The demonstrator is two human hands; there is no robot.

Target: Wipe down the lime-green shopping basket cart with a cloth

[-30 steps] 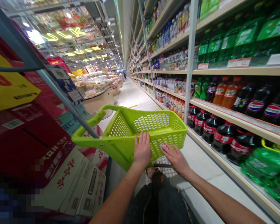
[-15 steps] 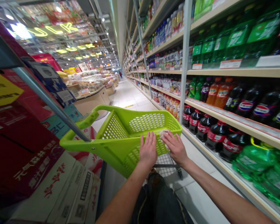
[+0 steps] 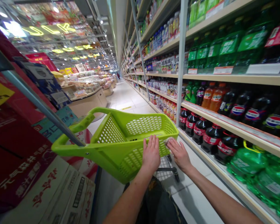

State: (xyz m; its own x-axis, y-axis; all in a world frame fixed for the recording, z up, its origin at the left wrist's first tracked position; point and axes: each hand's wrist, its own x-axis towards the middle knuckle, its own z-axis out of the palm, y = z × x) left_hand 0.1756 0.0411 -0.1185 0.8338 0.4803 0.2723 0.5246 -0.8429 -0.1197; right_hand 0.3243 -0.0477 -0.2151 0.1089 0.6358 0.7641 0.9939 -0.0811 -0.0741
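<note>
A lime-green plastic shopping cart basket (image 3: 107, 152) with honeycomb holes stands side-on in front of me. My left hand (image 3: 151, 155) rests flat against the near side, with fingers stretched out close to the upper rim. It holds nothing that I can see. Near the right-hand corner of the same side, my right hand (image 3: 179, 153) presses a crumpled whitish cloth (image 3: 168, 141) against the green plastic under its fingertips. Part of the cloth is hidden by the fingers. The cart's lower wire rack (image 3: 165, 169) shows beneath.
Drink shelves (image 3: 224, 77) run along the right, with cola bottles (image 3: 211, 137) and large green bottles (image 3: 247, 161) low down. Stacked cartons (image 3: 53, 186) and a grey metal bar (image 3: 42, 109) stand close on the left. A tiled aisle (image 3: 121, 96) leads ahead past display counters (image 3: 88, 99).
My right hand has slid with the cloth toward the basket's right corner and a little down. My left hand has shifted slightly right along the side. The view has moved a little.
</note>
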